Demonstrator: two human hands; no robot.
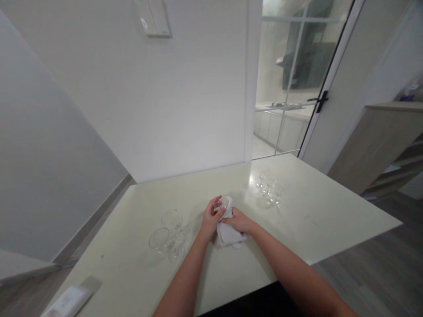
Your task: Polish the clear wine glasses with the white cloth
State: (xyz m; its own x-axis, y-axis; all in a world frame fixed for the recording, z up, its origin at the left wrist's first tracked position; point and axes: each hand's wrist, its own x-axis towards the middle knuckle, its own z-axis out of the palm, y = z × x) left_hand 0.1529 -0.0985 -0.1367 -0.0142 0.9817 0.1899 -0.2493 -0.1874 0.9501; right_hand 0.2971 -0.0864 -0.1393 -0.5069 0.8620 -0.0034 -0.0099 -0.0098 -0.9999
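Observation:
Above the middle of the table, my left hand (211, 216) is closed around a small clear glass (224, 202), its fingers curled along the side. My right hand (239, 221) grips a white cloth (228, 234) and presses part of it against the glass. The loose end of the cloth hangs down below both hands. Left of my hands is a group of clear stemmed glasses (159, 237). Farther back on the right, several more small clear glasses (269, 189) stand close together. Much of the held glass is hidden by fingers and cloth.
The pale table (132, 273) meets a white wall at the back. A white packet (69, 301) lies at its near left corner. A glazed door with a black handle (320, 101) stands beyond, and a wooden shelf unit (380, 136) is on the right.

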